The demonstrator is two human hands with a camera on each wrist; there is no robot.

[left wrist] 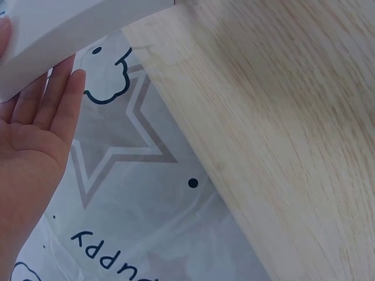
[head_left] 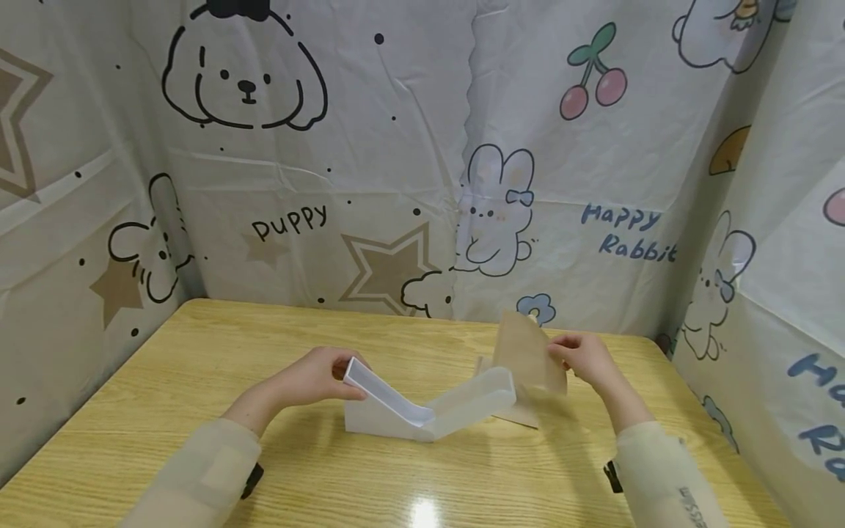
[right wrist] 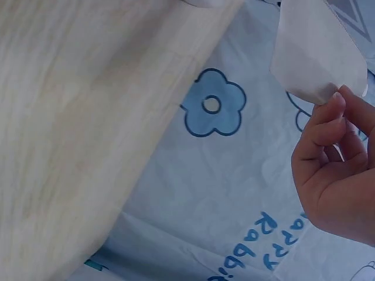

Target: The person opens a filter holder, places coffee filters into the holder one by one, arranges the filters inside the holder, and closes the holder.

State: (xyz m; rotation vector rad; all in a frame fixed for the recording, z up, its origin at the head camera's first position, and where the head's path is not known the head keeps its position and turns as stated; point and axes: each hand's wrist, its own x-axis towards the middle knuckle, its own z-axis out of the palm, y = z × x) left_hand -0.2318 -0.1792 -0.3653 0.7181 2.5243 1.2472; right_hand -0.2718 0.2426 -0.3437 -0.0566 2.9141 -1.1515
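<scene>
A white box-like holder [head_left: 383, 418] with a sloping open trough stands on the table, and a translucent flap [head_left: 472, 403] extends from its right end. My left hand [head_left: 317, 378] grips its raised left end, thumb in front and fingers behind. In the left wrist view the fingers of the left hand [left wrist: 35, 134] lie along the white holder [left wrist: 76, 35]. My right hand [head_left: 584, 359] pinches the edge of a thin brown paper [head_left: 524, 356], raised behind the flap. The right wrist view shows this paper [right wrist: 316, 52] between thumb and fingertips, with a crimped-looking edge.
More brown paper [head_left: 518, 412] lies on the wooden table [head_left: 297, 469] below the raised piece, partly hidden by the flap. A printed cloth [head_left: 396, 147] hangs along the table's back and both sides.
</scene>
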